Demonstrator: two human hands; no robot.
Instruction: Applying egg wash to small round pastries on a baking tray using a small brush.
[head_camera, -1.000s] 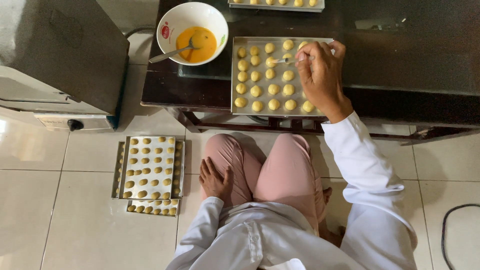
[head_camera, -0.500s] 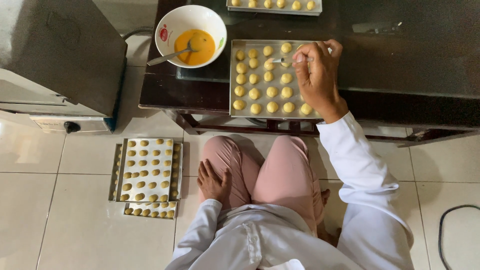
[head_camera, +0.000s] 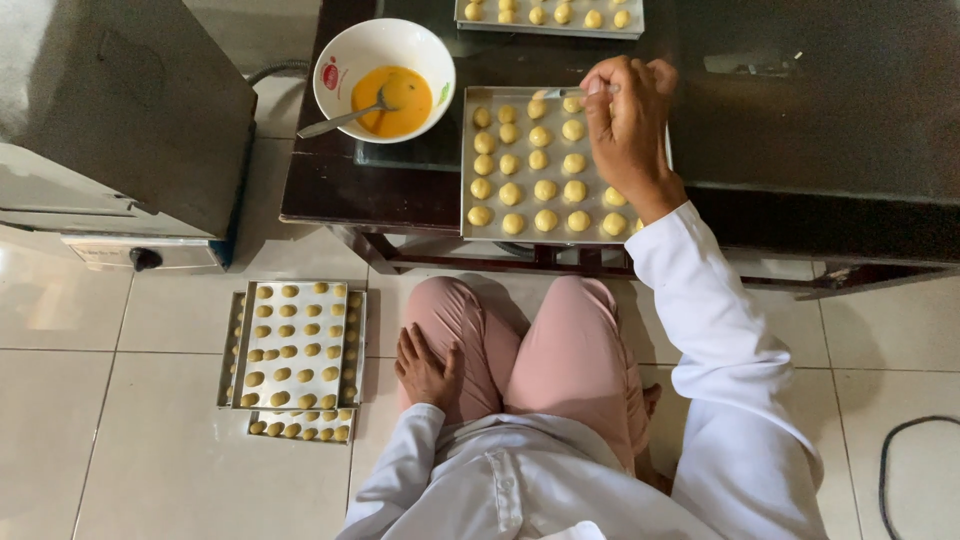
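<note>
Two Hands, One Brush: Dough Balls Being Glazed at a Low Table

Farthest left, a grey metal oven (head_camera: 120, 110) is seen standing on the tiled floor (head_camera: 60, 450). Just right of it, stacked trays (head_camera: 292, 345) of small pale dough pieces are laid flat on the tiles, probably set down there because the tabletop is already taken up.

The left hand (head_camera: 428, 368) is rested flat on the left thigh of the pink trousers (head_camera: 540, 350), fingers spread and holding nothing; it appears to be parked there as a prop while the body leans forward.

On the dark low table (head_camera: 820, 130), a white bowl (head_camera: 384, 80) of orange-yellow liquid, likely beaten egg, is placed just beside the working tray, with a metal spoon (head_camera: 345, 118) leaning in it, handle over the rim. That nearness would keep the wash within short reach.

The baking tray (head_camera: 480, 228) is set at the table's near edge and carries rows of round yellow dough balls (head_camera: 545, 190). Over its far right corner the right hand (head_camera: 630, 125) is held, fingers pinched shut on a thin brush (head_camera: 560, 93) whose tip is pointed left, at the top row. The brush is gripped close to its end, seemingly for fine control over such small pieces.

A second tray (head_camera: 550, 14) of dough balls is partly visible at the upper edge. At far right, a dark cable (head_camera: 890, 470) is curved on the floor.
</note>
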